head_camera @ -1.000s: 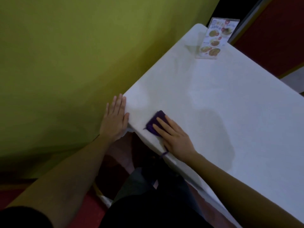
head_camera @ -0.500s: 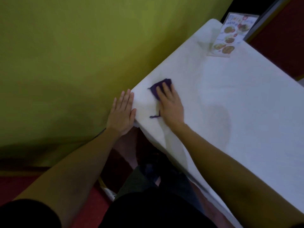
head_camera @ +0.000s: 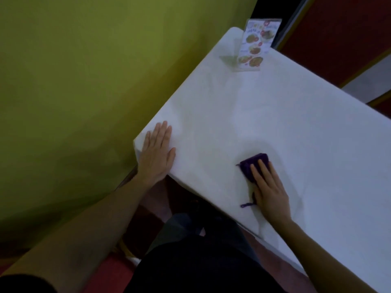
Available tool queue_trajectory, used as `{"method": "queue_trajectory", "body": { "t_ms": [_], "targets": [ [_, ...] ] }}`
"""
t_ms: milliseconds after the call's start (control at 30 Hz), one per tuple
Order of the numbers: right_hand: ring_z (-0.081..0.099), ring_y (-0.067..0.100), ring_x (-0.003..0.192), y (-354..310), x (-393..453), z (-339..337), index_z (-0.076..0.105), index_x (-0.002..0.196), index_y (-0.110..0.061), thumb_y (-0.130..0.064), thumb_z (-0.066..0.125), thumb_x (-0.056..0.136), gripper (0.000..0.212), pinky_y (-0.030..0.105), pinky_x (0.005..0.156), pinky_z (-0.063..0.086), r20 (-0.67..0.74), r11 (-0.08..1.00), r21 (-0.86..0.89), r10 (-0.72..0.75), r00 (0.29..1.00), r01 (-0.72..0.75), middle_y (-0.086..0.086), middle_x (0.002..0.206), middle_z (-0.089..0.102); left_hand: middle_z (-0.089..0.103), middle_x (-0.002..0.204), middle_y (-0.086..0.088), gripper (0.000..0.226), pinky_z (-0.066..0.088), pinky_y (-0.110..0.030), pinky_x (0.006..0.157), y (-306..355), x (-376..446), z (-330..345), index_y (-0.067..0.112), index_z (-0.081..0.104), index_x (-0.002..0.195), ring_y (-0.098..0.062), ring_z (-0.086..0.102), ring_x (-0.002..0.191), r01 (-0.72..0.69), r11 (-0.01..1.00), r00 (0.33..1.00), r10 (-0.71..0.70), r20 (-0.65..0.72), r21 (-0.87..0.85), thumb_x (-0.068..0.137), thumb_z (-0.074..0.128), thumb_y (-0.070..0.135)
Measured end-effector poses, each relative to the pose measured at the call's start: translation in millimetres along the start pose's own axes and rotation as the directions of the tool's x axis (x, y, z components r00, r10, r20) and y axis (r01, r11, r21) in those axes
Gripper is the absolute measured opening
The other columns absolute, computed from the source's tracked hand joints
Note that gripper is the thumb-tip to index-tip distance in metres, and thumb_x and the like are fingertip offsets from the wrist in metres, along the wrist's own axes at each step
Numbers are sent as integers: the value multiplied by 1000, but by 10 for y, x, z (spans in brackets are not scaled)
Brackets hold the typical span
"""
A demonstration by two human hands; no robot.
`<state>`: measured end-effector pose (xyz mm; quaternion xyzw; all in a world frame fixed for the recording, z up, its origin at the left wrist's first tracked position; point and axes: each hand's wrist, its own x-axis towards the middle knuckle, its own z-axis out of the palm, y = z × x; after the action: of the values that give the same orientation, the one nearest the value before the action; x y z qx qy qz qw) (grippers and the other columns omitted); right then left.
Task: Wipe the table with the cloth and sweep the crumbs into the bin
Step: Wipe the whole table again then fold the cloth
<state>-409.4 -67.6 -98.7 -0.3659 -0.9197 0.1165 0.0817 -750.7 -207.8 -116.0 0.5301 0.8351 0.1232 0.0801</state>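
Nearest the camera, along the near edge of the white counter [head_camera: 285, 123], the right hand [head_camera: 268, 191] lies flat with its fingers spread over a small purple cloth [head_camera: 252, 166], pressing it to the surface rather than gripping it; the far part of the cloth pokes out past the fingertips and a loose purple thread [head_camera: 246, 205] trails out by the heel of the hand. Because the cloth is held only by downward pressure, a fast stroke could let it bunch up or slide out from under the palm, and the dangling thread could catch. A pull toward the near edge risks pushing any crumbs off onto the person's lap or the floor, since no bin shows in this view; no crumbs are visible in the dim light either, so missed patches are a likely fault. To the left, the left hand [head_camera: 157, 153] rests open and flat on the near left corner of the counter, empty, bracing beside the green wall [head_camera: 84, 81]. Far off at the far end stands an upright menu card [head_camera: 257, 45], well apart from the cloth; a long sweeping stroke in that direction could knock it over if it reaches that end.
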Motion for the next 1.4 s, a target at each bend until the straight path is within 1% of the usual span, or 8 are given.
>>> {"method": "queue_trajectory", "body": {
  "t_ms": [200, 467, 567, 733, 967, 1100, 1267, 1400],
  "targets": [
    [24, 30, 147, 15, 470, 31, 43, 147, -19, -7, 59, 94, 57, 48, 113, 36, -22, 980, 50, 196, 980, -194, 6, 157, 34, 16, 165, -8, 65, 14, -48, 123, 569, 143, 212, 10, 21, 157, -26, 14, 153, -172, 985, 979, 168, 119, 24, 100, 27, 42],
    [14, 23, 151, -233, 284, 1, 32, 153, -22, -39, 38, 101, 54, 41, 121, 20, 135, 991, 104, -95, 986, 81, 0, 161, 25, 17, 165, -10, 70, 12, -48, 123, 629, 155, 253, 8, 20, 157, -27, 15, 152, -211, 976, 965, 200, 167, 51, 100, 23, 48],
    [4, 13, 152, -257, 71, -147, 21, 155, -30, -51, 38, 100, 61, 35, 122, 15, 139, 953, 276, 86, 987, -122, -9, 163, 16, 15, 165, -9, 71, 7, -45, 124, 782, 266, 226, 8, 19, 157, -25, 10, 153, -270, 963, 948, 262, 182, 20, 100, 18, 50],
    [17, 21, 149, -188, -175, -309, 53, 138, -18, -64, 42, 90, 67, 39, 120, 20, -19, 852, 259, 476, 879, -455, 1, 158, 32, 19, 165, -5, 77, -3, -37, 124, 1363, 570, 185, 10, 29, 154, -19, 5, 154, -330, 934, 914, 352, 199, -139, 97, 9, 58],
    [6, 22, 151, -312, -227, -203, 55, 133, -23, -57, 62, 86, 58, 34, 119, 8, 67, 842, 154, 513, 856, -516, 0, 160, 26, 53, 141, -3, 53, 21, -43, 122, 1635, 674, 264, 13, 58, 129, -24, 35, 142, -382, 896, 887, 424, 181, -227, 96, 50, 52],
    [1, 24, 151, -301, -182, -220, 60, 125, -21, -57, 65, 84, 55, 33, 117, 3, 92, 811, 157, 556, 826, -563, 0, 161, 24, 60, 103, 2, 27, 48, -33, 89, 1641, 702, 200, 17, 58, 103, -19, 55, 102, -336, 861, 892, 420, 164, -382, 89, 68, 37],
    [32, 22, 140, -227, -153, -307, 62, 109, -18, -49, 80, 72, 50, 34, 115, 26, 105, 787, 255, 555, 825, -562, -1, 134, 52, 56, 84, 7, 20, 49, -31, 65, 1722, 679, 85, 17, 46, 97, -13, 57, 75, -283, 784, 866, 456, 204, -552, 92, 65, 22],
    [55, 12, 93, -144, -249, -446, 54, 99, -20, -30, 83, 73, 40, 20, 76, 44, 182, 609, 490, 628, 757, -623, -6, 100, 61, 64, 92, 4, 15, 57, -30, 66, 1932, 638, -1, 17, 49, 100, -11, 64, 84, -125, 701, 874, 413, 256, -702, 95, 63, 17]
  ]
}}
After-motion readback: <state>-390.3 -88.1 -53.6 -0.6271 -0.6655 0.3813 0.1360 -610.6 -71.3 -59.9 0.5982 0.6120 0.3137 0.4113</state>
